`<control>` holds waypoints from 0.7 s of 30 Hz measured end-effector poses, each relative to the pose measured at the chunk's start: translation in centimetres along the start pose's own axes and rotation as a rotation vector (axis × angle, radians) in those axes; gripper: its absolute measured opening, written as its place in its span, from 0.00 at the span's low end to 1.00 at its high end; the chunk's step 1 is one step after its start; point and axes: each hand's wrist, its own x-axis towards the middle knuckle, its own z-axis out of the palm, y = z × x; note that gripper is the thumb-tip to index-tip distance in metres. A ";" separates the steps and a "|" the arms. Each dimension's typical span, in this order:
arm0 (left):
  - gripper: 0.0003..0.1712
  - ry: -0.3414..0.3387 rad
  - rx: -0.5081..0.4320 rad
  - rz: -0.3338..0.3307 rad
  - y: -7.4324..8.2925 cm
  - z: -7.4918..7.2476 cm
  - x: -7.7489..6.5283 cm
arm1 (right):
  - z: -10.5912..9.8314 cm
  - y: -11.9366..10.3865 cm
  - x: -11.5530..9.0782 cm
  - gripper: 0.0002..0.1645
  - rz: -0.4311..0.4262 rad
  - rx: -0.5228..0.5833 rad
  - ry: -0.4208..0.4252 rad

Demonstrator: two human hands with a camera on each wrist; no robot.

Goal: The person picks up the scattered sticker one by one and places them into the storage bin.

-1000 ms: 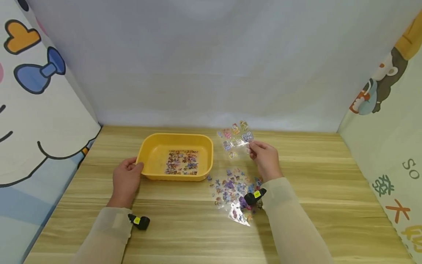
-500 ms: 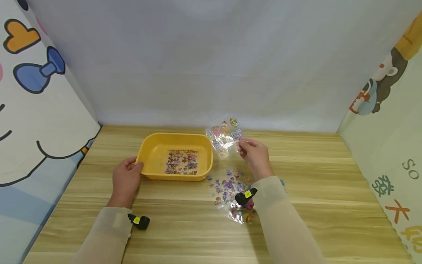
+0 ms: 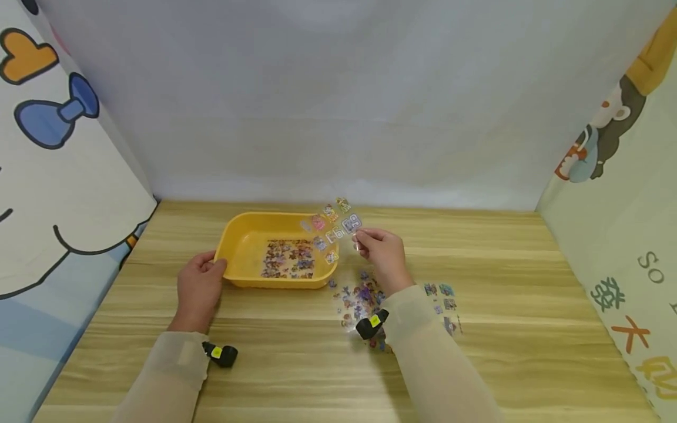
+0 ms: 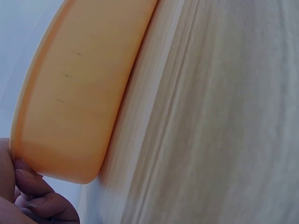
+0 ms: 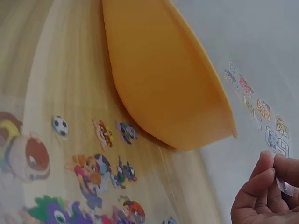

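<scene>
We have the clear sticker sheet (image 3: 334,234) up above the rim of the yellow tray (image 3: 280,284), across its right end in head view. Our right hand (image 3: 383,255) pinches the sheet's near corner; our left hand (image 3: 200,288) grips the tray's left edge. We see a printed sheet (image 3: 288,258) inside, more stickers (image 3: 365,294) on the desk (image 3: 529,323), partly behind our right arm.

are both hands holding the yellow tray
No, the left hand grips the yellow tray while the right hand pinches a clear printed sheet.
</scene>
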 end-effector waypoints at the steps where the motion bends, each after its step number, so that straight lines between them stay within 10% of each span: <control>1: 0.26 0.000 -0.001 -0.002 0.0 0.0 0.0 | 0.2 0.0 -0.1 0.10 -0.001 -0.004 -0.003; 21: 0.26 -0.011 -0.007 -0.015 0.2 -0.1 0.0 | 2.5 -1.4 -0.8 0.10 -0.142 -0.340 -0.139</control>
